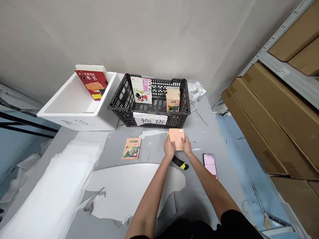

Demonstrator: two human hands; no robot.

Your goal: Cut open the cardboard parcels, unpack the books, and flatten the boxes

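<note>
Bin (104, 123): left of crate (175, 121)
Loose booklet (132, 148): before crate
Held booklet (177, 137): right of loose booklet
Phone (209, 165): farther right
Power strip (192, 89): apparently right of crate

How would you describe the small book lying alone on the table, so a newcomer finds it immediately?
Find the black basket on the grey table. In front, left of the left hand, lies a small peach book with a colourful cover picture. Unlike similar books grouped in the basket, it lies flat and alone, with no hand on it.
</note>
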